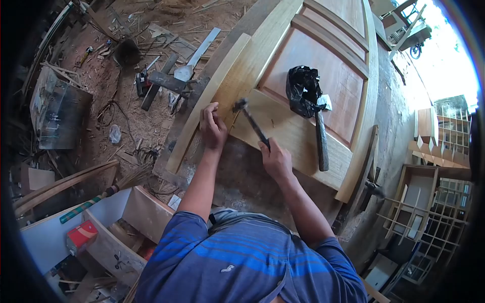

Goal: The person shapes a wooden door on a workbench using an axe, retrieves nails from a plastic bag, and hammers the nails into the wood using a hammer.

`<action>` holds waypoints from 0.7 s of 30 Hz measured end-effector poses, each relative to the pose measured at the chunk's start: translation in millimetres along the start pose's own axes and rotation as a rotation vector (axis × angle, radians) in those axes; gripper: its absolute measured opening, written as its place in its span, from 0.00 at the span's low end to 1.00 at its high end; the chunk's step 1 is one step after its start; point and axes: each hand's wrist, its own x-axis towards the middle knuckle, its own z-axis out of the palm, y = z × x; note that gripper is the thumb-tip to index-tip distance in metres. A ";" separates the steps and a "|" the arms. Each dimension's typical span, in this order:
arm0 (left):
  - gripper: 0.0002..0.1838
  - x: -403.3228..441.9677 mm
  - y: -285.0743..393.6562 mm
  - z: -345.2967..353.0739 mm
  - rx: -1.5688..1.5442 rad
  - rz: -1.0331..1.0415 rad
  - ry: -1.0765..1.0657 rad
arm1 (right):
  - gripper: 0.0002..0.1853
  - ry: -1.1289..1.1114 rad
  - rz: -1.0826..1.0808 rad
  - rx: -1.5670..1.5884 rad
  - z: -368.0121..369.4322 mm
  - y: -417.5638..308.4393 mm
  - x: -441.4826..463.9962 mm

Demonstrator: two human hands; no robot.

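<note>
A pale wooden door panel with raised rails lies in front of me on a bench. My right hand is closed round the handle of a hammer, whose head is over the door's near-left corner. My left hand is at the left edge with its fingers curled over a long wooden strip; its palm side is partly hidden. A small thin piece, perhaps a nail, shows on the wood between the hands. A crumpled black plastic bag sits on the door, beside a dark wooden handle.
Shavings and offcuts cover the floor at left, around a hand saw. A white drawer-like box with a red carton stands at lower left. A clamp is at the door's right edge. Wooden frames stand at right.
</note>
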 end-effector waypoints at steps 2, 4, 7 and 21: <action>0.17 -0.9 -2.3 -1.9 -0.008 -0.021 -0.015 | 0.15 -0.058 0.056 -0.036 -2.8 2.2 3.8; 0.19 3.0 -3.0 -1.7 -0.002 -0.028 -0.020 | 0.15 -0.024 0.109 0.046 -24.9 -20.4 7.3; 0.20 -1.0 1.3 -3.9 0.002 -0.042 -0.041 | 0.15 0.121 0.115 0.181 -22.6 -28.7 2.1; 0.19 1.0 6.9 -4.3 -0.021 -0.082 -0.036 | 0.16 -0.183 0.062 -0.196 3.8 -5.8 0.2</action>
